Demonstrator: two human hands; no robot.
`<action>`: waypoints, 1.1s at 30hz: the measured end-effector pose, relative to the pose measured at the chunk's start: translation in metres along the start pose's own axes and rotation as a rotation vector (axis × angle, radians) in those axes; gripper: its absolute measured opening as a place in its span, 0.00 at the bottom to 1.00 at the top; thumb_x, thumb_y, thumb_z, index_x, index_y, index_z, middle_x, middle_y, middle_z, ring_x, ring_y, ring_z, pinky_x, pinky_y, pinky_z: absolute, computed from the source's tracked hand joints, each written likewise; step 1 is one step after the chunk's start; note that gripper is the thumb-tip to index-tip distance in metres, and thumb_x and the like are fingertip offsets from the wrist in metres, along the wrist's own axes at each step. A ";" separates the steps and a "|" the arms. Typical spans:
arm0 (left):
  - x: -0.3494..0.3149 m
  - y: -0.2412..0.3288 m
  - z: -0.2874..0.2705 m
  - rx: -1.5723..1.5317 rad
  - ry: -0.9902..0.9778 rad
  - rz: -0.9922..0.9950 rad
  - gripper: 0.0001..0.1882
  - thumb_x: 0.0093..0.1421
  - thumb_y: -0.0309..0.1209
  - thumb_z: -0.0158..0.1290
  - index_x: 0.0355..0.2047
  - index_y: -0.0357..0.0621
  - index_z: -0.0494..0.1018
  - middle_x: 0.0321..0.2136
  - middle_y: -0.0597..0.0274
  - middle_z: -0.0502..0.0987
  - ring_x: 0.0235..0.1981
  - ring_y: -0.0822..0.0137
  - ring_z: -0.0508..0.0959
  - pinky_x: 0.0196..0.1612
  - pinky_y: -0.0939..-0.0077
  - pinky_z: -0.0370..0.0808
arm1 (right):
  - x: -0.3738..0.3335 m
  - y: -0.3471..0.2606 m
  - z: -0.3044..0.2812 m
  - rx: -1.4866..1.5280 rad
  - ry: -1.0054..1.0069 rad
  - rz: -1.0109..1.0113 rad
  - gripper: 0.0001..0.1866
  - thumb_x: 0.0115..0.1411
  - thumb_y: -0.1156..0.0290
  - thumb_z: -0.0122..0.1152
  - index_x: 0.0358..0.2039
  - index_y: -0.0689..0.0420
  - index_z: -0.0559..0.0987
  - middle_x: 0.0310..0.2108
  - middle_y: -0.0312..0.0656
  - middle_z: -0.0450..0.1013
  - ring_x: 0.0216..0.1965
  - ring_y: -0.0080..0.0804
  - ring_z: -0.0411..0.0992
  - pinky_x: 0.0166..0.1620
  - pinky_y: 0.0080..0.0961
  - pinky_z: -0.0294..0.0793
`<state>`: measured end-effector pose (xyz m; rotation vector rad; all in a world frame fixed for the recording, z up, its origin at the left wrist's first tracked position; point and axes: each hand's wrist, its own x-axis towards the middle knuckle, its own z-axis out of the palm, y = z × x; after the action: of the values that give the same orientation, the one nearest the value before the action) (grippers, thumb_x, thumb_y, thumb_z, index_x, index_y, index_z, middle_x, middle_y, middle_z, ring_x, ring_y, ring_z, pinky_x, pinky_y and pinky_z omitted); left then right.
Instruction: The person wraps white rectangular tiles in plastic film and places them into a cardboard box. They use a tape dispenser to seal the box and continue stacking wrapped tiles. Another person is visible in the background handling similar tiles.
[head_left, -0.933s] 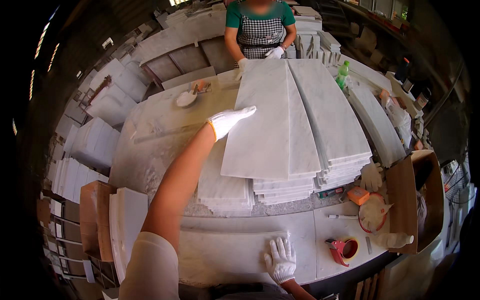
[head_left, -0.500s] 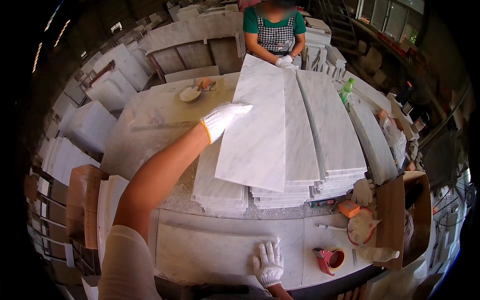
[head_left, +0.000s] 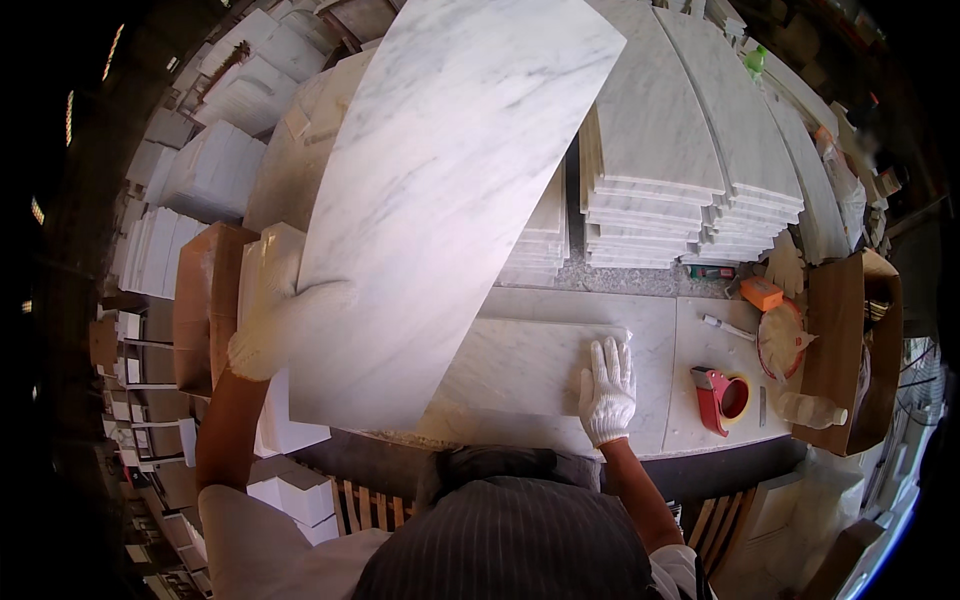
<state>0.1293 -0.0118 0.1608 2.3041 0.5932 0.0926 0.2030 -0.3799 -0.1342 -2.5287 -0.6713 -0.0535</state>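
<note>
A large white marble slab (head_left: 450, 170) with grey veins slants across the middle, raised over the bench. My left hand (head_left: 285, 315), in a white knit glove and blurred by motion, grips its left edge with fingertips over the upper face. My right hand (head_left: 608, 395), gloved likewise, lies flat with fingers stretched out on the right end of a second marble slab (head_left: 520, 355) on the bench. The raised slab covers that lower slab's left part.
Stacks of marble slabs (head_left: 650, 130) stand beyond the bench. To the right are a red tape dispenser (head_left: 712, 400), a marker (head_left: 728, 327), an orange box (head_left: 761, 293), a round dish (head_left: 780, 340), a plastic bottle (head_left: 812, 410) and an open carton (head_left: 850, 350). Another carton (head_left: 205, 305) stands left.
The raised slab has come off the stacks, toward me and left, with my left hand on it. My right hand stays on the lower slab. The view has tilted down; the co-worker is out of sight.
</note>
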 end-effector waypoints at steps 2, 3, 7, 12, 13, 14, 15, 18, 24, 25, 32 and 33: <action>-0.037 0.011 -0.002 -0.056 -0.115 -0.005 0.20 0.60 0.37 0.61 0.46 0.35 0.76 0.32 0.59 0.78 0.32 0.72 0.76 0.36 0.75 0.74 | 0.000 0.003 0.000 0.001 0.031 -0.005 0.24 0.63 0.65 0.55 0.59 0.56 0.74 0.62 0.50 0.67 0.65 0.55 0.62 0.65 0.46 0.61; -0.050 0.017 0.001 -0.124 -0.187 -0.048 0.21 0.59 0.38 0.62 0.46 0.34 0.76 0.31 0.58 0.78 0.31 0.71 0.76 0.36 0.74 0.74 | 0.000 0.002 0.001 0.012 0.042 -0.005 0.23 0.63 0.66 0.55 0.59 0.56 0.74 0.62 0.50 0.67 0.65 0.54 0.62 0.65 0.45 0.62; -0.072 0.015 0.019 0.339 -0.364 -0.048 0.24 0.57 0.42 0.62 0.46 0.34 0.77 0.30 0.53 0.80 0.32 0.61 0.81 0.39 0.70 0.76 | -0.003 0.003 0.005 0.065 0.133 0.006 0.26 0.63 0.71 0.55 0.63 0.55 0.70 0.64 0.50 0.65 0.65 0.52 0.62 0.64 0.41 0.64; -0.063 0.016 0.069 0.626 -0.613 0.178 0.24 0.61 0.43 0.57 0.49 0.38 0.75 0.38 0.48 0.80 0.39 0.51 0.80 0.42 0.62 0.76 | -0.024 0.013 0.013 0.379 0.237 0.301 0.29 0.66 0.73 0.52 0.68 0.56 0.61 0.64 0.52 0.64 0.63 0.49 0.65 0.62 0.39 0.67; -0.059 0.005 0.081 0.703 -0.659 0.255 0.23 0.61 0.42 0.56 0.50 0.38 0.74 0.40 0.49 0.80 0.41 0.52 0.80 0.43 0.61 0.76 | -0.034 0.017 0.017 0.481 0.250 0.397 0.29 0.67 0.72 0.52 0.68 0.57 0.61 0.64 0.52 0.65 0.63 0.48 0.65 0.61 0.38 0.67; -0.066 -0.022 0.091 0.727 -0.537 0.433 0.21 0.62 0.38 0.53 0.52 0.41 0.73 0.48 0.53 0.79 0.47 0.56 0.79 0.46 0.62 0.77 | -0.042 0.026 0.024 0.560 0.249 0.428 0.25 0.68 0.70 0.52 0.64 0.59 0.66 0.61 0.50 0.67 0.60 0.47 0.68 0.59 0.36 0.68; -0.065 -0.031 0.098 0.737 -0.488 0.511 0.20 0.62 0.37 0.53 0.52 0.41 0.73 0.49 0.54 0.78 0.49 0.57 0.79 0.47 0.63 0.77 | -0.046 0.030 0.024 0.567 0.217 0.444 0.23 0.68 0.70 0.52 0.63 0.59 0.67 0.60 0.50 0.68 0.59 0.47 0.68 0.59 0.36 0.68; -0.061 -0.053 0.118 0.769 -0.360 0.697 0.18 0.62 0.35 0.52 0.51 0.43 0.74 0.52 0.57 0.77 0.51 0.59 0.78 0.49 0.66 0.77 | -0.056 0.043 0.031 0.617 0.200 0.468 0.19 0.69 0.65 0.53 0.57 0.59 0.74 0.57 0.50 0.70 0.56 0.46 0.70 0.58 0.36 0.67; -0.054 -0.096 0.153 0.823 -0.182 0.930 0.18 0.57 0.28 0.53 0.49 0.41 0.75 0.52 0.56 0.76 0.52 0.59 0.77 0.53 0.65 0.76 | -0.064 0.065 0.034 0.517 0.065 0.566 0.21 0.71 0.60 0.49 0.58 0.57 0.73 0.56 0.48 0.72 0.54 0.44 0.71 0.57 0.37 0.67; -0.058 -0.104 0.157 0.819 -0.168 0.942 0.18 0.56 0.28 0.53 0.49 0.40 0.75 0.51 0.56 0.76 0.51 0.58 0.77 0.54 0.64 0.75 | -0.060 0.054 0.029 0.469 0.022 0.586 0.21 0.71 0.59 0.48 0.59 0.57 0.73 0.56 0.47 0.72 0.53 0.44 0.71 0.57 0.37 0.67; -0.077 -0.154 0.195 0.735 -0.079 1.045 0.24 0.52 0.39 0.60 0.48 0.45 0.74 0.51 0.58 0.75 0.55 0.58 0.73 0.61 0.57 0.70 | -0.056 0.061 0.012 0.922 0.025 0.327 0.24 0.72 0.63 0.47 0.64 0.61 0.69 0.61 0.46 0.69 0.61 0.32 0.67 0.63 0.29 0.63; -0.079 -0.160 0.197 0.713 -0.075 1.038 0.25 0.51 0.42 0.62 0.48 0.46 0.74 0.52 0.59 0.74 0.56 0.58 0.72 0.62 0.57 0.70 | -0.055 0.056 0.004 0.888 0.017 0.228 0.24 0.72 0.66 0.46 0.64 0.65 0.68 0.63 0.46 0.68 0.63 0.32 0.65 0.64 0.28 0.62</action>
<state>0.0431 -0.0765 -0.0823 3.0423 -0.7911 0.3180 0.1814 -0.4443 -0.1736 -1.7190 -0.2873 0.2499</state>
